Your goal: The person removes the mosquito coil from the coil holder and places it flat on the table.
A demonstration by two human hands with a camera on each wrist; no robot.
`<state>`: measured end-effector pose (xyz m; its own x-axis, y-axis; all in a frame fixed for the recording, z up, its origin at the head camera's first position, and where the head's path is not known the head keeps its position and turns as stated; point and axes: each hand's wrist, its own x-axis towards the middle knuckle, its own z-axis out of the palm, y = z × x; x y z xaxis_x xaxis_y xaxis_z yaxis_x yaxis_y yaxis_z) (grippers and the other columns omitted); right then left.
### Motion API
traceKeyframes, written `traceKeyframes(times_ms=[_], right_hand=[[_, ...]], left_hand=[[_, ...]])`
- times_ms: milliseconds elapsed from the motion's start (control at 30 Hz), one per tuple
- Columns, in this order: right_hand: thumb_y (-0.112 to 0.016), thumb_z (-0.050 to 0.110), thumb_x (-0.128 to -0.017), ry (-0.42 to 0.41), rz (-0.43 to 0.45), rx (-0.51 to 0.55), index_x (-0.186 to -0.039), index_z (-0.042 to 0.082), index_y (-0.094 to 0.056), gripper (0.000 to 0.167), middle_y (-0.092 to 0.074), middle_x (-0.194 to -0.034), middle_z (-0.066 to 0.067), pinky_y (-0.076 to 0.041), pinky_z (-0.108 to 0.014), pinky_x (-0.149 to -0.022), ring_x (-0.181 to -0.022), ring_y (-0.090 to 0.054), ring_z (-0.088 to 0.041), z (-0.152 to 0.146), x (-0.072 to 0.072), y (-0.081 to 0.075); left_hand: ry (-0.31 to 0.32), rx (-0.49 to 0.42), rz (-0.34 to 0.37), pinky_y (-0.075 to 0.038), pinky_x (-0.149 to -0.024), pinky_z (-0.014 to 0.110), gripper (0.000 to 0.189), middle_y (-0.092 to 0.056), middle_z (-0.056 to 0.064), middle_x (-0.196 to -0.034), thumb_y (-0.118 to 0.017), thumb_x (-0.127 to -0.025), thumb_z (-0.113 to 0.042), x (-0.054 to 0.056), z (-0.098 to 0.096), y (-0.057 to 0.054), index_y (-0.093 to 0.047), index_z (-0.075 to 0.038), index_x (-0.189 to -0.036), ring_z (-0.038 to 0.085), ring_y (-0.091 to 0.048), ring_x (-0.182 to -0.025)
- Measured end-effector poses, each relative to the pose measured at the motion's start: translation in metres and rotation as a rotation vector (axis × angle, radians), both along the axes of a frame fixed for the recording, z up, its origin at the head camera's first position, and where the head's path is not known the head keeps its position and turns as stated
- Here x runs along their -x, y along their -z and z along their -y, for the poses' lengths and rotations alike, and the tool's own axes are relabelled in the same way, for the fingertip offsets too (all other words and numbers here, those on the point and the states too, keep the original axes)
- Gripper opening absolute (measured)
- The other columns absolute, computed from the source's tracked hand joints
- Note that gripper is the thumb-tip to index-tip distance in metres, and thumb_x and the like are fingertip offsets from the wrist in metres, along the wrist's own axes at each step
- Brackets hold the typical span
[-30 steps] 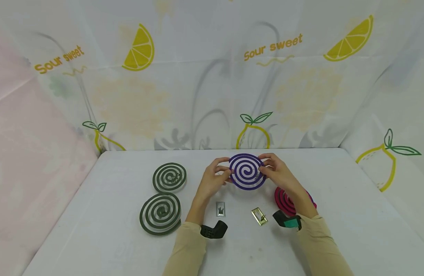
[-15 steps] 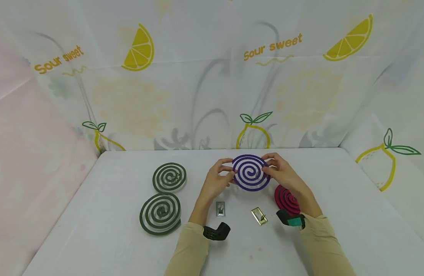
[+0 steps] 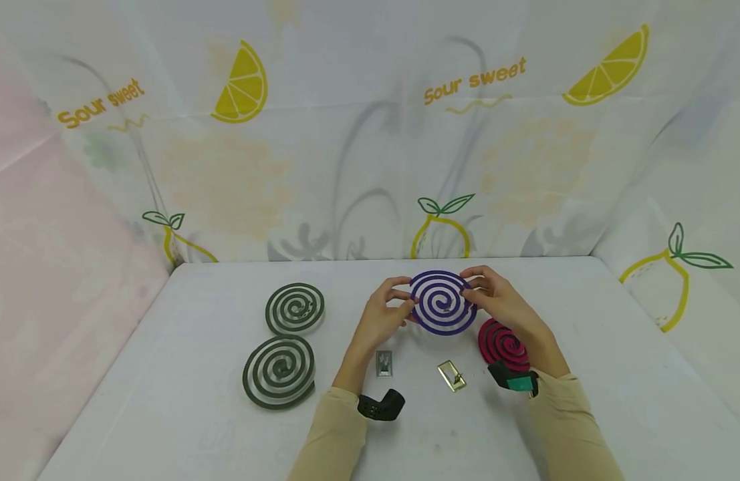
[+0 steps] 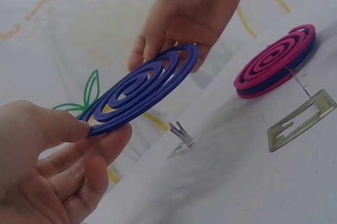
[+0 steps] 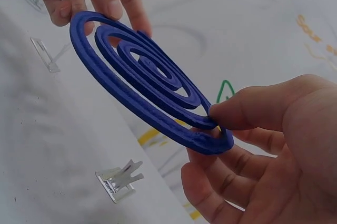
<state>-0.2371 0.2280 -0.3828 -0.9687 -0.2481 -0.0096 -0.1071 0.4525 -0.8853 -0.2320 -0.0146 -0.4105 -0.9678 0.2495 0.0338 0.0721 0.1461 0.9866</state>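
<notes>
A purple-blue mosquito coil (image 3: pixel 443 304) is held up above the far middle of the white table, tilted toward the head camera. My left hand (image 3: pixel 383 319) pinches its left rim between thumb and fingers. On the opposite rim, my right hand (image 3: pixel 503 304) pinches it the same way, thumb on top in the right wrist view, where the coil (image 5: pixel 152 92) looks like a single flat spiral. Below on the table lie a silver metal coil stand (image 3: pixel 384 364) and a gold-coloured one (image 3: pixel 452 376). Partly behind my right forearm rests a stack of pink and blue coils (image 3: pixel 502 344).
Two dark green coils (image 3: pixel 295 308) (image 3: pixel 279 371) lie on the left part of the table (image 3: pixel 165 401), one behind the other. A printed cloth backdrop (image 3: pixel 357 133) rises behind the table's far edge. Each wrist wears a black camera mount (image 3: pixel 382 405).
Both hands have shifted slightly to the right with the purple-blue coil between them. More of the pink coil now shows beside the right forearm.
</notes>
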Motion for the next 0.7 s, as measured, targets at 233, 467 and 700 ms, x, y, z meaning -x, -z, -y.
traceKeyframes(times_ms=[233, 467, 700], right_hand=[[-0.053, 0.013, -0.095, -0.009, -0.01, 0.029, -0.125, 0.0, -0.044, 0.034, -0.054, -0.119, -0.023, -0.049, -0.022, -0.076, -0.089, -0.058, -0.001, -0.003, -0.001, -0.002], [-0.054, 0.016, -0.096, -0.016, -0.016, -0.006, -0.127, 0.001, -0.046, 0.036, -0.055, -0.118, -0.022, -0.049, -0.021, -0.077, -0.09, -0.058, -0.004, -0.008, -0.001, -0.003], [-0.053, 0.017, -0.096, -0.015, -0.001, -0.031, -0.129, 0.003, -0.047, 0.036, -0.056, -0.118, -0.02, -0.05, -0.022, -0.078, -0.094, -0.058, -0.011, -0.011, -0.004, -0.006]], left_hand=[[0.024, -0.006, -0.012, -0.056, -0.071, 0.042, 0.043, -0.065, 0.018, -0.112, -0.057, -0.091, -0.006, -0.005, -0.002, -0.008, -0.049, -0.013, -0.132, 0.038, -0.069, -0.081], [0.048, -0.015, -0.007, -0.055, -0.075, 0.05, 0.045, -0.063, 0.022, -0.115, -0.057, -0.091, -0.005, -0.003, -0.005, -0.005, -0.046, -0.009, -0.135, 0.039, -0.068, -0.083], [0.041, 0.012, -0.022, -0.056, -0.075, 0.044, 0.044, -0.065, 0.015, -0.111, -0.058, -0.091, -0.007, -0.004, -0.009, 0.001, -0.048, -0.015, -0.133, 0.032, -0.068, -0.086]])
